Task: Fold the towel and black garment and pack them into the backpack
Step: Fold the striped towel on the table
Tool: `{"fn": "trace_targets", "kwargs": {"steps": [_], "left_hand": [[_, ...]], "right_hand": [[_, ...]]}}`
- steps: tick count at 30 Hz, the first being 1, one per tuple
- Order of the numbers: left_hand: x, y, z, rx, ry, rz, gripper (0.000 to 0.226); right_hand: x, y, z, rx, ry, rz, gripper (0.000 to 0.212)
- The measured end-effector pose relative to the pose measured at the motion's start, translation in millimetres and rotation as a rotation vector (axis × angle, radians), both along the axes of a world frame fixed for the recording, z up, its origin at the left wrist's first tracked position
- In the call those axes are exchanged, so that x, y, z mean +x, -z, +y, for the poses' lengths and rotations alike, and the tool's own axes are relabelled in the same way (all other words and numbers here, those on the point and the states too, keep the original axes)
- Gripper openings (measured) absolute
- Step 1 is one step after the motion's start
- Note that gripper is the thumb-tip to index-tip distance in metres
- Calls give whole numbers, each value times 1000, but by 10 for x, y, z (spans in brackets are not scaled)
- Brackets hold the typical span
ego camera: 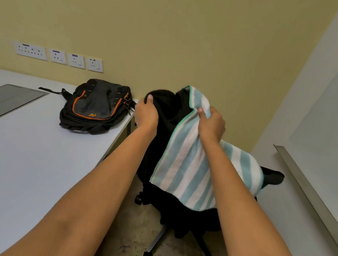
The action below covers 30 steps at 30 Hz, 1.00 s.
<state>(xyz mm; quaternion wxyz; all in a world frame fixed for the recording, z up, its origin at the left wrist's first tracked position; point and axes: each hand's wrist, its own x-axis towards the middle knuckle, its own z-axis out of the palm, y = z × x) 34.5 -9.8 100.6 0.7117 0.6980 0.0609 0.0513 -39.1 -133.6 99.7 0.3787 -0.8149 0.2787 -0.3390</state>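
A blue and white striped towel [189, 164] with a green edge hangs over a black office chair [184, 219]. A black garment [166, 106] is draped over the chair's back, to the left of the towel. My left hand [146, 112] grips the top of the black garment. Higher up on the right, my right hand [211, 124] pinches the towel near its upper edge. The black and grey backpack [96, 106] with orange trim lies flat on the white table [21, 163], near its far right corner and left of the chair.
A grey flat panel [5, 101] is set into the table at the left. Wall sockets [59, 56] line the yellow wall behind. A white wall with a metal ledge [312, 200] runs along the right. The chair's wheeled base stands on a mottled floor.
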Motion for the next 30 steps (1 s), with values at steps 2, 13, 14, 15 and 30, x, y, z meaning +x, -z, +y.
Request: {"fn": "trace_targets", "kwargs": {"steps": [2, 13, 14, 15, 30], "left_hand": [[61, -253, 195, -159, -12, 29, 41], [329, -1133, 2128, -828, -31, 15, 41], [341, -1228, 2348, -850, -45, -6, 40], [352, -1320, 2522, -871, -54, -22, 39], [1189, -1287, 4935, -765, -418, -87, 41]], "right_hand": [[154, -198, 234, 14, -63, -52, 39], [995, -1114, 1999, 110, -369, -242, 25], [1084, -1194, 2221, 133, -396, -254, 23], [1155, -1273, 2396, 158, -416, -267, 20], [2494, -846, 4762, 633, -788, -148, 38]]}}
